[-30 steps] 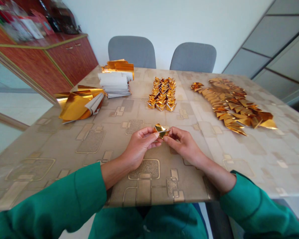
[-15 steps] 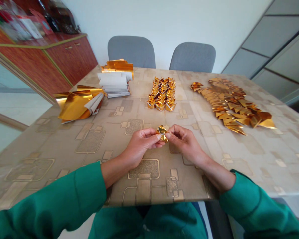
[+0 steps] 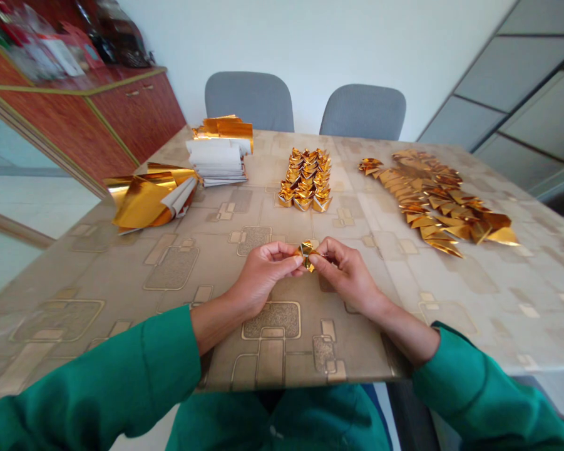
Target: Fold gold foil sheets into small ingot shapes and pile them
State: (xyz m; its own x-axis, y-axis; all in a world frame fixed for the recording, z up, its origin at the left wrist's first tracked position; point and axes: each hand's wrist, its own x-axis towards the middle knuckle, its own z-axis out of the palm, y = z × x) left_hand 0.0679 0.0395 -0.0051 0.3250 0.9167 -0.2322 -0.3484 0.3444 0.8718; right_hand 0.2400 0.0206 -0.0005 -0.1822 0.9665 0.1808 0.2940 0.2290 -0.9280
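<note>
A small folded gold foil paper piece (image 3: 307, 250) is pinched between both my hands, just above the table near its front edge. My left hand (image 3: 267, 272) grips its left side between thumb and fingers. On the other side, my right hand (image 3: 345, 269) has its thumb pressed on the near face, fingers curled behind. My fingertips hide part of the piece. Beyond my hands, finished-looking gold paper ingots (image 3: 305, 181) stand in close rows. Flatter folded gold pieces (image 3: 432, 194) lie overlapped in a spread heap on the right.
At the left, loose curled gold sheets (image 3: 143, 197) lie beside a stack of white-backed foil paper (image 3: 218, 163). Two grey chairs (image 3: 248, 100) (image 3: 364, 111) stand behind the patterned table (image 3: 169, 344). A wooden cabinet (image 3: 131, 103) is at the far left.
The foil piece has turned slightly in my fingers, and my right thumb has shifted a little left over it. The heaps on the table are unchanged.
</note>
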